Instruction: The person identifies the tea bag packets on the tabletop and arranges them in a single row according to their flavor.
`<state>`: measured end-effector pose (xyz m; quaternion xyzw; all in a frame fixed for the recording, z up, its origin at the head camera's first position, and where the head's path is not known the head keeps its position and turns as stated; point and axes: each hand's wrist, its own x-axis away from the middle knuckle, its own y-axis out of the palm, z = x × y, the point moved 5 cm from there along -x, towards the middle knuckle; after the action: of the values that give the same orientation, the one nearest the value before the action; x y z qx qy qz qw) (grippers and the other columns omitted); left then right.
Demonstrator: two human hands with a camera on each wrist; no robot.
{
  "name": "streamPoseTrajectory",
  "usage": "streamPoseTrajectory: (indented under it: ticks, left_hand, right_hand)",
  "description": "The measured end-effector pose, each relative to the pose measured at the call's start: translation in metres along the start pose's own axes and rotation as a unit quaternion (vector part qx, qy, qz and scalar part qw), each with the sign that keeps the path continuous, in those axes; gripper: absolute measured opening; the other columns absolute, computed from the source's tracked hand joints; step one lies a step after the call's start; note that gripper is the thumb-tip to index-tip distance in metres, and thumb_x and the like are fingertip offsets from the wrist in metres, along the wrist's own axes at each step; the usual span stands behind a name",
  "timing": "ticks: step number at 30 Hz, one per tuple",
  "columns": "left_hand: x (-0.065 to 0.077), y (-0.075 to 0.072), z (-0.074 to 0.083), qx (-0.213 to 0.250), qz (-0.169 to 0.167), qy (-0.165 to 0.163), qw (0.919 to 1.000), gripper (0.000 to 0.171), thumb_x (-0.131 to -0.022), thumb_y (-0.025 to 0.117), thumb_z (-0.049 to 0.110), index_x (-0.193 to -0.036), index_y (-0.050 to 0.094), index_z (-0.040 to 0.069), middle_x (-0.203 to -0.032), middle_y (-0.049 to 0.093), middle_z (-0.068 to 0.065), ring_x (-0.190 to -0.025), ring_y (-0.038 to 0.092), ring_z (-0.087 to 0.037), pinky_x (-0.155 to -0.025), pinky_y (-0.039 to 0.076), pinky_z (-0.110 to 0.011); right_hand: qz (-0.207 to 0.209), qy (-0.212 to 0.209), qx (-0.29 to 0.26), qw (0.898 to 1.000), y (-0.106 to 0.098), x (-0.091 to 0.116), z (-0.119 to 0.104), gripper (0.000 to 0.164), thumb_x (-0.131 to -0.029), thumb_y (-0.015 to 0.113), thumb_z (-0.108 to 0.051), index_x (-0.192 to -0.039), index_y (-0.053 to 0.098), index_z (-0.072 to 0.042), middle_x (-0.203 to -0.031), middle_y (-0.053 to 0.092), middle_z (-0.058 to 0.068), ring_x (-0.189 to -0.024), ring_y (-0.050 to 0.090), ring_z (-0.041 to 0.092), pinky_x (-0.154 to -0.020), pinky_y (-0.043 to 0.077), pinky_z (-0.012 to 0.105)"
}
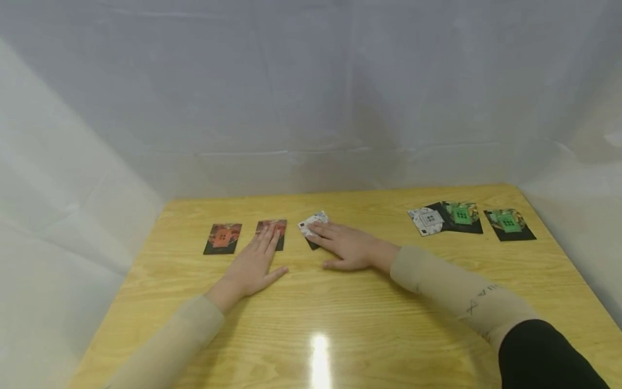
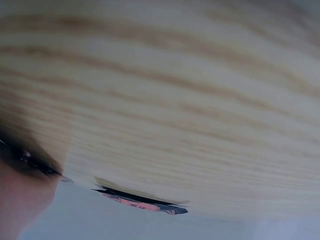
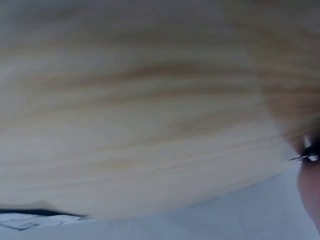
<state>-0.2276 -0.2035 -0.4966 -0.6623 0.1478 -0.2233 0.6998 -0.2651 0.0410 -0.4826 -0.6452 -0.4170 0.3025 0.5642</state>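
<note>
Resting the straight-fingered left hand point(image 1: 252, 267) on the red packet point(image 1: 281, 242), lower left of frame centre, and the outstretched right hand point(image 1: 349, 247) on the white packet point(image 1: 310, 221), just below centre; ideally pressing lightly, evenly.

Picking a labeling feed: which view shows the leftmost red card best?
Head: the leftmost red card lies uncovered there, its whole face visible. The left wrist view catches it only as a thin, nearly edge-on strip; the right wrist view doesn't show it.

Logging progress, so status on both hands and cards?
Left hand: extended, touching a red card. Right hand: touching a white-and-black card. No obstacle visible between them.
</note>
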Motion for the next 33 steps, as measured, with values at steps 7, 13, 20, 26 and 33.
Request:
streamPoseTrajectory:
  ticks: [7,13,20,26,33]
  left_hand:
    - [-0.002,-0.001,0.004,-0.006,-0.007,-0.007,0.9999,0.097,-0.109,0.043,0.063,-0.169,0.002,-0.001,-0.178,-0.006,-0.022,-0.167,0.002,-0.039,-0.136,0.017,-0.053]
    - [-0.001,-0.004,0.006,-0.010,0.008,-0.003,0.9999,0.096,-0.109,0.046,0.061,-0.169,0.006,-0.003,-0.178,-0.002,-0.024,-0.166,0.006,-0.042,-0.135,0.019,-0.055]
    - [0.000,-0.004,0.006,-0.010,0.013,-0.002,0.9999,0.095,-0.108,0.048,0.059,-0.168,0.009,-0.004,-0.178,0.000,-0.024,-0.166,0.008,-0.042,-0.135,0.020,-0.055]
    - [0.000,-0.005,0.007,-0.007,0.011,-0.001,0.9999,0.095,-0.108,0.048,0.059,-0.168,0.010,-0.005,-0.177,0.001,-0.024,-0.166,0.007,-0.042,-0.136,0.018,-0.055]
    - [0.001,-0.007,0.007,-0.009,0.013,0.000,0.9999,0.095,-0.108,0.049,0.058,-0.168,0.011,-0.006,-0.177,0.001,-0.025,-0.166,0.007,-0.043,-0.135,0.018,-0.055]
  right_hand:
    - [0.011,0.080,-0.018,0.997,0.005,-0.004,-0.016,0.088,-0.109,0.042,-0.062,-0.172,0.012,-0.008,-0.179,0.005,0.018,-0.167,0.009,0.034,-0.137,0.017,0.051]
    - [0.002,0.130,-0.025,0.991,0.002,-0.008,-0.031,0.090,-0.109,0.038,-0.065,-0.171,0.013,-0.005,-0.179,0.003,0.020,-0.167,0.006,0.036,-0.137,0.014,0.051]
    - [-0.006,0.156,-0.021,0.987,0.001,-0.013,-0.040,0.092,-0.108,0.037,-0.067,-0.171,0.012,-0.004,-0.178,0.000,0.021,-0.167,0.004,0.037,-0.137,0.012,0.050]
    - [-0.010,0.167,-0.012,0.986,0.002,-0.016,-0.045,0.093,-0.108,0.036,-0.069,-0.171,0.012,-0.005,-0.178,0.001,0.021,-0.167,0.004,0.037,-0.137,0.013,0.050]
    - [-0.018,0.181,0.005,0.983,0.004,-0.021,-0.050,0.095,-0.107,0.035,-0.071,-0.171,0.010,-0.006,-0.179,-0.001,0.020,-0.168,0.002,0.035,-0.137,0.012,0.050]
